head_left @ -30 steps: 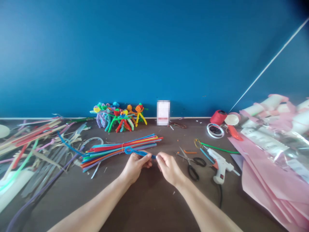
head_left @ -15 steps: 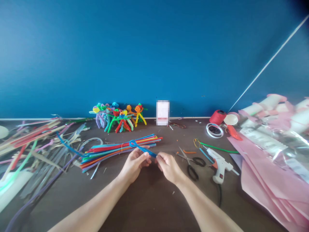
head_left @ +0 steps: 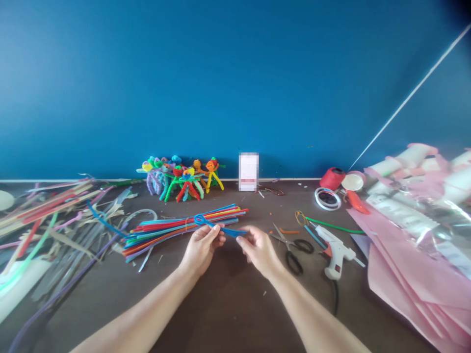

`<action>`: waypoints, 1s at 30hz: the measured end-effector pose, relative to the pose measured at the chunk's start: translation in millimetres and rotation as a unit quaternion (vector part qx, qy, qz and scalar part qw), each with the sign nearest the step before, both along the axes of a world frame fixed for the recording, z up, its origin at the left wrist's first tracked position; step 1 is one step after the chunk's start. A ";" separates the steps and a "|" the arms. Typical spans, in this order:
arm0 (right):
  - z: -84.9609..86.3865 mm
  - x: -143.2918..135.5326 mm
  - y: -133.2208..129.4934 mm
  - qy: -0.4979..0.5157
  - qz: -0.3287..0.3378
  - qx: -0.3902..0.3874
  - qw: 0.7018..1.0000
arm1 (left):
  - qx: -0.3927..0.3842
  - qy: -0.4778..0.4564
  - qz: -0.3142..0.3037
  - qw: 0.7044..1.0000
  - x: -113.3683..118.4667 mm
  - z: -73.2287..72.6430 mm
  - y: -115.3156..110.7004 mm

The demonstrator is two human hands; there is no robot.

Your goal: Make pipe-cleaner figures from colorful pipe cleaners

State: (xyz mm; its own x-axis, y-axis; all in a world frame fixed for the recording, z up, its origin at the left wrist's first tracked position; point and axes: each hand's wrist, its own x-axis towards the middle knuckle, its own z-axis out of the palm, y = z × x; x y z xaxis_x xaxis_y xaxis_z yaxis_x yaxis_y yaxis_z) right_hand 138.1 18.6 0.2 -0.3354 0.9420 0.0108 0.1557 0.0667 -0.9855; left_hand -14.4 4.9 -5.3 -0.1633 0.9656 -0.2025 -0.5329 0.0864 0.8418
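While your left hand (head_left: 200, 247) pinches the blue pipe cleaner (head_left: 231, 232) between thumb and fingers just beside its loop, your right hand (head_left: 259, 250) meets it at the other end; whether those right fingertips are closed on it or only touching, I cannot tell. You have it raised above the table (head_left: 235, 318), between your hands, with the loop sticking out leftward in front of the tied bundle of pipe cleaners (head_left: 154, 233).

It should feel very light and fuzzy, unlikely to slip, with a core that probably bends easily and keeps its shape. Squeezing the loop would likely flatten it, so hold it at the neck beside the loop and near the far ends, which look like more than one strand.

Compared with half a second ago, your left thumb sits farther left, more blue shows between your hands, and your right thumb and forefinger stand wider apart. The scissors (head_left: 292, 245) and glue gun (head_left: 336, 252) on your right lie as they were.
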 end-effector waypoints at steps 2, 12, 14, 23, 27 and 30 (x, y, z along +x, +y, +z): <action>-1.8 -0.9 0.3 0.021 -0.004 -0.010 1.000 | 0.000 -0.003 0.003 1.000 0.0 0.5 0.1; 0.3 -4.1 -5.8 -0.001 -0.026 0.050 0.998 | 0.002 0.028 0.009 1.000 2.0 0.4 -2.2; 2.0 -3.4 -6.3 -0.023 -0.027 0.062 0.997 | 0.006 0.037 0.006 0.999 2.9 -0.1 -3.2; 0.9 -3.4 -7.2 -0.063 -0.038 0.088 0.993 | 0.014 0.025 -0.028 0.999 4.0 0.6 -4.4; 3.8 -2.9 -7.6 -0.082 -0.027 0.125 0.988 | -0.001 0.013 -0.077 0.997 4.3 0.0 -5.3; 6.9 -2.5 -7.4 -0.079 -0.011 0.160 0.984 | -0.004 0.023 -0.097 0.995 5.6 -0.8 -5.7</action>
State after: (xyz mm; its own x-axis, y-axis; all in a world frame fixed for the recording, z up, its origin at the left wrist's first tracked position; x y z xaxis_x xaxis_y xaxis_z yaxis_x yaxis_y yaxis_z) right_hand 135.6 11.1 7.1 -0.3371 0.9054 0.2582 0.3094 0.3655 -0.8779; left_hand -8.9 -0.8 -6.1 0.0169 0.9784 -0.2063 -0.4659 0.1902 0.8641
